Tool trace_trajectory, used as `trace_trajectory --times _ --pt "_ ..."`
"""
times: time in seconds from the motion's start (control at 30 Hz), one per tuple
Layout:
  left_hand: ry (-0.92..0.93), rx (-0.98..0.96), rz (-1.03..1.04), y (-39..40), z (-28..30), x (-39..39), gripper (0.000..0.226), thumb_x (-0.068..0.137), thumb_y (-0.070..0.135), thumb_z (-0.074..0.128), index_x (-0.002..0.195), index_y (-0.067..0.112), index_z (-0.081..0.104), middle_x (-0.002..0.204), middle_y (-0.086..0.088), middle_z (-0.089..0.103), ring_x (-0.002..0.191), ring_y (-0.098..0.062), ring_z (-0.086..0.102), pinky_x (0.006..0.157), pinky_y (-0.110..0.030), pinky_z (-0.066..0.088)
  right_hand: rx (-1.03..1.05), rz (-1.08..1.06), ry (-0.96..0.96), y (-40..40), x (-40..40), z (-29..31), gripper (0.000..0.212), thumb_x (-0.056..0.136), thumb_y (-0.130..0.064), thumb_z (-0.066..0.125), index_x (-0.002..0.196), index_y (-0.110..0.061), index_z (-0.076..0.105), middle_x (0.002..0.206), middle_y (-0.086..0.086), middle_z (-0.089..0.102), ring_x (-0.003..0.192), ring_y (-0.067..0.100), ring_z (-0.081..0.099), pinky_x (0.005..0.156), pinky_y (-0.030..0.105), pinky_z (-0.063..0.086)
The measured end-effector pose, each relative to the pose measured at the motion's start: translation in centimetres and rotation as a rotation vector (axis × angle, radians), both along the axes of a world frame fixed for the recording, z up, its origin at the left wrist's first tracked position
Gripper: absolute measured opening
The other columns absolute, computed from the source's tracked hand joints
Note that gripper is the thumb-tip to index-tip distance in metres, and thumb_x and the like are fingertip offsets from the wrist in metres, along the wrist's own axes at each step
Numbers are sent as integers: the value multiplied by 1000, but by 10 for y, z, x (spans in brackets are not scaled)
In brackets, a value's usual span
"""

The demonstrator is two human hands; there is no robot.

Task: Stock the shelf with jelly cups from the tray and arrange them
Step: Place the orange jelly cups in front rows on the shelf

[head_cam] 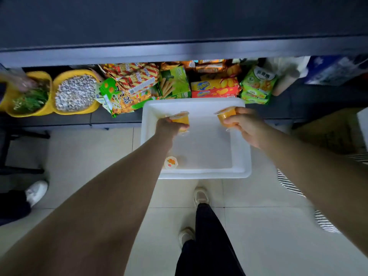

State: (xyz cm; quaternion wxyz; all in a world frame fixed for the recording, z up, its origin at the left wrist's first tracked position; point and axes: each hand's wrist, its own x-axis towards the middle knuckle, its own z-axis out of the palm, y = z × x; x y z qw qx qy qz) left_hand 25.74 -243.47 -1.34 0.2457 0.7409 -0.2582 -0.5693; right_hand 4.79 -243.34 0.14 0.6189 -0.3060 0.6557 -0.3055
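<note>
Above the white tray [242,156], both hands are loaded: left hand [168,126] is wrapped round an orange jelly cup [180,118], foil lid up and roughly level; right hand [246,126] pinches a second jelly cup [226,114], tipped w/ its lid leaning toward the left. Both cups are clear of the tray floor, held near the tray's far edge.

Key relation: the shelf lies straight ahead of both hands, past the tray's far rim. The dark upper shelf board [179,48] runs left-right across the view, and below it the lower level is packed w/ snack packs [137,84] and biscuit packs [215,88], touching the tray's far rim. So the move is fwd, not sideways; which level takes the cups I can't tell. Right hand looks slightly further fwd, so prob. nearer.

One more jelly cup [171,162] sits lid-up in the tray's near-left corner, just beside the left forearm, behind the hand — closer to the left arm for the next pick. Rest of the tray floor looks bare.
</note>
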Motion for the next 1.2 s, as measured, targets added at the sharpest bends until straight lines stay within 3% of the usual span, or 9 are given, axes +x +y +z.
trace_trajectory --times 0.07,0.13,0.27,0.4,0.57,0.67,0.8,0.87,1.2 --pt "4 -58 -45 5 54 -3 52 64 0 80 114 4 65 93 -7 64 83 -21 60 86 -29 47 -85 12 6 11 1 57 27 74 12 63 97 -2 67 90 13 65 83 23 61 75 30 49" --pt "-12 -142 -90 9 112 -10 48 67 1 79 112 5 64 98 -8 65 92 -24 62 88 -33 48 -157 2 0 21 -2 114 28 72 14 66 90 -8 66 89 10 67 83 24 62 81 33 51" --pt "-5 -361 -127 15 232 -26 44 71 2 78 112 9 64 100 -4 65 93 -20 60 80 -26 41 -301 0 -69 37 -13 231 38 72 15 68 103 -6 62 95 9 69 84 23 67 78 34 55" --pt "-28 -568 -198 11 344 -48 41 72 1 77 111 8 65 104 -7 67 89 -14 57 77 -23 41 -479 -20 -57 42 -26 335 32 75 11 68 93 -15 64 91 4 69 85 19 66 76 29 51" --pt "-23 -787 -237 -14 459 -80 45 74 -1 75 116 7 59 115 -3 61 86 -11 54 65 -16 43 -652 -81 -60 19 -49 444 39 73 12 70 107 -6 62 103 11 69 97 25 66 98 38 48" --pt "-17 -894 -218 -36 507 -101 47 74 -1 74 117 7 59 120 -7 61 93 -13 53 75 -22 40 -741 -115 -48 -5 -65 490 41 71 7 74 108 -8 64 108 8 70 106 22 64 105 36 43" --pt "-78 -993 -206 -85 554 -131 50 73 4 77 120 5 59 118 -6 62 95 -14 55 68 -14 43 -822 -160 44 -54 -92 533 49 71 0 77 117 -11 62 108 2 70 107 19 62 101 34 43" --pt "-112 -992 -185 -109 565 -144 52 74 8 78 121 5 57 118 -1 60 101 -16 55 78 -17 41 -821 -174 62 -82 -104 544 49 73 -4 78 118 -13 62 108 -2 69 106 16 62 94 29 44" --pt "-238 -925 -107 -191 532 -171 57 76 17 77 128 10 52 128 -5 59 117 -23 54 94 -30 43 -804 -123 151 -185 -122 515 46 79 -4 74 120 -13 57 114 -4 63 104 12 57 87 26 44"
